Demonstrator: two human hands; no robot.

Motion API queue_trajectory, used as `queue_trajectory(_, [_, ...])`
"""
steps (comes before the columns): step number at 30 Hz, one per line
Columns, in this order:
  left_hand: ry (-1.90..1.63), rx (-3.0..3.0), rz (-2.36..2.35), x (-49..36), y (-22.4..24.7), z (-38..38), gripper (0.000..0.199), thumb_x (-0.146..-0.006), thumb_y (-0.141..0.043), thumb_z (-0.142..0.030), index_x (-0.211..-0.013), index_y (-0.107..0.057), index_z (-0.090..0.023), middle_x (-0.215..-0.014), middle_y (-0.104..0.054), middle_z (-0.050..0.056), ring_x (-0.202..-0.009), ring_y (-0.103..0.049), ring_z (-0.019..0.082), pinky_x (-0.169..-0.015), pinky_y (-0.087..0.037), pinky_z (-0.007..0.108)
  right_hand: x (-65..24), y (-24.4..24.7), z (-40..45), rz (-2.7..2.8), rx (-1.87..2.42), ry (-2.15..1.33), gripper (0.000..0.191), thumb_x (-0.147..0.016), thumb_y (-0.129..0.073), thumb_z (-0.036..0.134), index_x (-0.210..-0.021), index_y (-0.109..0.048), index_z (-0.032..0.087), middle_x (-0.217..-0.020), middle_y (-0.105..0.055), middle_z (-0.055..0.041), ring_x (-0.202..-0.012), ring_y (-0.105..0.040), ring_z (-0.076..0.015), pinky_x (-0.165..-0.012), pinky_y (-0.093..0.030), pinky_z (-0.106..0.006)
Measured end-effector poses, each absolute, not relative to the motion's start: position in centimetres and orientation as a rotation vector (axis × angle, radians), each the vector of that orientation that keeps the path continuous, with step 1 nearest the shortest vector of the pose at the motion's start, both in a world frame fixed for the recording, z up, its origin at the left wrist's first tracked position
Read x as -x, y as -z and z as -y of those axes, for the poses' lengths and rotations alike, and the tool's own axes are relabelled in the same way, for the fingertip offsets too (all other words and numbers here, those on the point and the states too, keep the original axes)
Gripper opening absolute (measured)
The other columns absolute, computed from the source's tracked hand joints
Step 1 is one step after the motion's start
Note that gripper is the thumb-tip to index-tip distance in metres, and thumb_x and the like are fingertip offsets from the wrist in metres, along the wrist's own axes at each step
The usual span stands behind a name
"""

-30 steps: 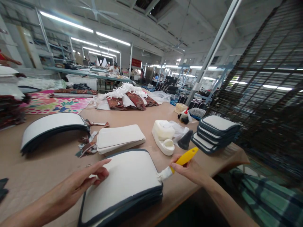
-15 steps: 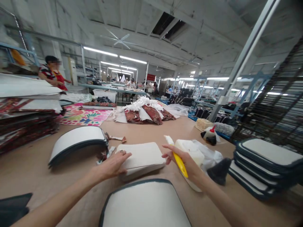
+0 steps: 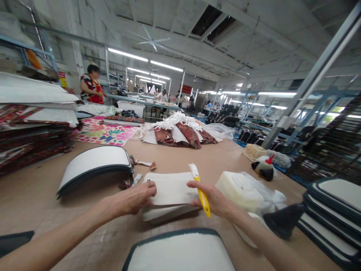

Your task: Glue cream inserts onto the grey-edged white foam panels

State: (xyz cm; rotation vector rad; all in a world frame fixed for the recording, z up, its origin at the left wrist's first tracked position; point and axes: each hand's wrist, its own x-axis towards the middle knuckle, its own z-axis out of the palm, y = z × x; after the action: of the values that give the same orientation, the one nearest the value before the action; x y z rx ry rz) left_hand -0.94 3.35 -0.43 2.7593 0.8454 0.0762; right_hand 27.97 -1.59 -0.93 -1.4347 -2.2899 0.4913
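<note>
A stack of white rounded-corner panels (image 3: 172, 188) lies in front of me, its top panel raised slightly at the near edge. My left hand (image 3: 138, 196) has its fingers curled closed at the left edge of that top panel. At the right edge, my right hand (image 3: 213, 197) holds a yellow-handled brush (image 3: 203, 201), white bristles pointing away from me, while its fingers also touch the panel. Closer to me lies a white panel with dark edging (image 3: 180, 250). To the right of the stack stands a cut-open whitish plastic container (image 3: 239, 190).
Dark-edged curved panels (image 3: 96, 160) sit at left, and more are stacked (image 3: 335, 214) at right. A black cone-shaped object (image 3: 284, 220) and a red-tipped bottle (image 3: 265, 167) are on the right. Fabric pieces (image 3: 188, 133) are heaped behind. A co-worker (image 3: 91, 86) stands far left.
My right hand has moved in against the panel's right edge, bringing the brush left. My left fingers, earlier spread on top, now curl at the left edge. The camera view has shifted.
</note>
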Motion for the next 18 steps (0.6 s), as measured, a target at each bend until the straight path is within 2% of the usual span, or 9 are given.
queue_trajectory(5, [-0.135,-2.719,-0.785,1.2,0.1,-3.4,0.017,-0.079,-0.042,-0.008,-0.071,-0.053,-0.018,-0.087,-0.057,0.005,-0.077,-0.053,0.017,-0.069,-0.040,0.025,-28.2,0.9,1.1,2.365,1.480,-0.373,0.053,-0.065,-0.070,0.023,-0.116,-0.056,0.023,-0.103,-0.063,-0.0078,-0.091,-0.057,-0.0242,-0.081,-0.042,-0.035])
queue_trajectory(11, [-0.469,-2.591,-0.977,0.5,2.0,-3.6,0.014,-0.067,-0.043,-0.004,-0.065,-0.047,-0.018,-0.071,-0.052,0.003,-0.064,-0.049,0.018,-0.061,-0.039,0.028,-29.1,1.3,0.1,2.264,1.505,-0.142,0.045,-0.069,-0.055,0.004,-0.109,-0.060,0.021,-0.086,-0.066,-0.0068,-0.082,-0.058,-0.0239,-0.084,-0.037,-0.043])
queue_trajectory(14, [-0.756,-2.427,-1.119,1.0,0.6,-4.4,0.008,-0.074,-0.042,-0.012,-0.069,-0.045,-0.018,-0.067,-0.049,0.001,-0.062,-0.049,0.016,-0.060,-0.040,0.028,-28.9,-0.3,-0.3,2.075,1.512,-0.030,0.036,-0.079,-0.046,0.009,-0.112,-0.056,0.019,-0.086,-0.064,-0.0073,-0.081,-0.057,-0.0209,-0.083,-0.039,-0.040])
queue_trajectory(17, [-1.021,-2.236,-1.168,2.3,-3.5,-4.4,0.012,-0.083,-0.037,-0.027,-0.081,-0.045,-0.018,-0.072,-0.052,0.000,-0.066,-0.053,0.015,-0.061,-0.043,0.026,-28.4,-4.5,0.9,1.848,1.493,0.005,0.038,-0.085,-0.045,0.024,-0.122,-0.046,0.017,-0.087,-0.059,-0.0075,-0.072,-0.056,-0.0178,-0.067,-0.045,-0.031])
queue_trajectory(18, [-1.088,-2.162,-1.136,2.7,-5.1,-3.9,0.015,-0.084,-0.038,-0.031,-0.086,-0.044,-0.018,-0.075,-0.053,0.000,-0.068,-0.054,0.015,-0.062,-0.044,0.025,-28.2,-6.1,1.8,1.759,1.476,-0.023,0.041,-0.083,-0.050,0.030,-0.122,-0.046,0.019,-0.081,-0.057,-0.0042,-0.066,-0.054,-0.0164,-0.061,-0.044,-0.028])
